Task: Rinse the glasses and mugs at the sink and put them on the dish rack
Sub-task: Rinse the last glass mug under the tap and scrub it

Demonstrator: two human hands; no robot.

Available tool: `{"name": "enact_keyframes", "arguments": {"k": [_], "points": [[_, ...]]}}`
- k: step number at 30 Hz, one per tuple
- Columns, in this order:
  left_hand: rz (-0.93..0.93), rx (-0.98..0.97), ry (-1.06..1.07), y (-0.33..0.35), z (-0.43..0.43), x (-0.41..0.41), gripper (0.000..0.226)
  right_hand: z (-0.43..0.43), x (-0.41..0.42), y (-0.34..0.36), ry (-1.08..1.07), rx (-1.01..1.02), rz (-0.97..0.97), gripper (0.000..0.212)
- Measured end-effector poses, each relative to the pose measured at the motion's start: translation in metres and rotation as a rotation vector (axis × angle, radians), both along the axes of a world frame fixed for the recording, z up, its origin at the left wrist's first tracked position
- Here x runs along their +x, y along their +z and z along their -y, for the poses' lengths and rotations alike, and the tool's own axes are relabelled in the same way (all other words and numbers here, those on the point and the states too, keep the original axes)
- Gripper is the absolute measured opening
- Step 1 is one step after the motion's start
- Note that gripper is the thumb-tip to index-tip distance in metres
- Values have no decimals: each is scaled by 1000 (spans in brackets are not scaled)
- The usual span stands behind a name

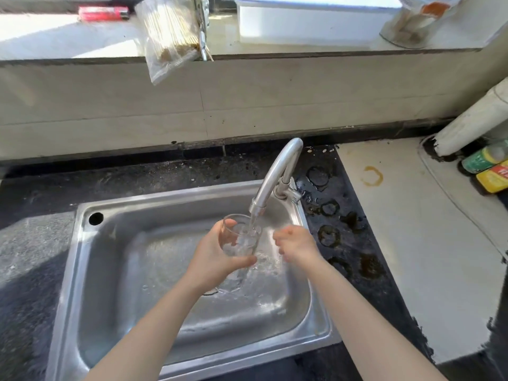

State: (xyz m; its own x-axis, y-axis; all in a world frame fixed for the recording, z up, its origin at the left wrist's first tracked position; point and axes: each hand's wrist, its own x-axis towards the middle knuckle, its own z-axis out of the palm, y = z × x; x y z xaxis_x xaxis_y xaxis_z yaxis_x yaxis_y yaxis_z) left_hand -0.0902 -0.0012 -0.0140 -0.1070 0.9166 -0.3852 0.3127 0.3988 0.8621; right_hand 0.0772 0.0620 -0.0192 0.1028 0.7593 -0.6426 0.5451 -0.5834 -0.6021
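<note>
Desk (33, 243): dark; surrounds the sink.
Sink (165, 196): catches runoff.
Faucet (277, 171): far right, running.
Glass (239, 237): over mid-sink, tilted so its mouth takes the stream for flushing.
Left hand (211, 259): fingers (230, 224) wrapped round the glass.
Right hand (297, 243): just right of the glass; fingers loosely bent, empty.

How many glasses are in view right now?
1: the glass, held by the left hand under the running faucet over the sink. Others may sit out of frame.
</note>
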Motion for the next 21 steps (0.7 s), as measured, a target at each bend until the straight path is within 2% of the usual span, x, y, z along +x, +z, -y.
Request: {"name": "enact_keyframes", "arguments": {"k": [2,5,8,10,14,16,21], "points": [[-76,-7,-77,-2,0,3,77,-11,5,9,103,158,160,13],[-33,25,-19,-3,-9,10,74,-26,12,13,194,404,381,30],[-81,51,-80,-3,-18,13,79,-46,15,5,357,400,568,45],[-98,50,-91,0,-18,14,80,-56,17,-2,457,395,644,38],[18,-8,-6,5,-17,10,72,-67,24,-9,604,463,732,25],[37,-58,23,4,-16,9,69,-73,28,-6,583,450,661,25],[240,-231,155,7,-16,13,66,-90,38,7,239,193,192,32]]}}
